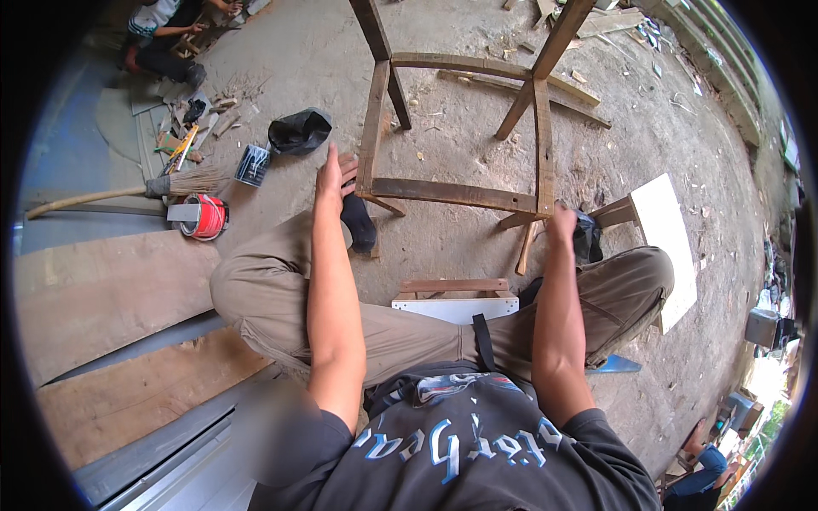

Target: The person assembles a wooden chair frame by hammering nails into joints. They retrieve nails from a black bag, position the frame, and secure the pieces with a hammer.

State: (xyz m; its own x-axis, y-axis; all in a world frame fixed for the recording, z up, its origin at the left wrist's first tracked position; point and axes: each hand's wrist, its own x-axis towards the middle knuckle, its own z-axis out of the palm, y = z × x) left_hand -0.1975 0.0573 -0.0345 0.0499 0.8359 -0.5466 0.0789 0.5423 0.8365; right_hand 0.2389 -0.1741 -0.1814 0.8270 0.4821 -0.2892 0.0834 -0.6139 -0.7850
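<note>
Item: wooden chair frame (460, 128), dark brown, unfinished, standing on the concrete floor (665, 136) directly in front of the seated person, between the knees and just beyond them; legs and rails bare, no seat panel.

Left hand (334, 177): resting against the frame's near left corner post, fingers (345, 163) extended and loosely together along the wood, not wrapped round it.

Right hand (561, 223): at the frame's near right corner, fingers curled shut on the joint where rail meets leg; the exact grip is partly hidden.

Seat: low wooden stool (454, 298) with a white edge, between the person's thighs.

Adjacent, right: white board (669, 230) leaning beside the right knee.

Adjacent, left: red tape reel (203, 216), straw broom (128, 189), small dark can (252, 164), black cap (300, 129), wood offcuts (223, 111), broad planks (102, 298).

Background: another person (166, 34) crouched at upper left, well apart.
</note>
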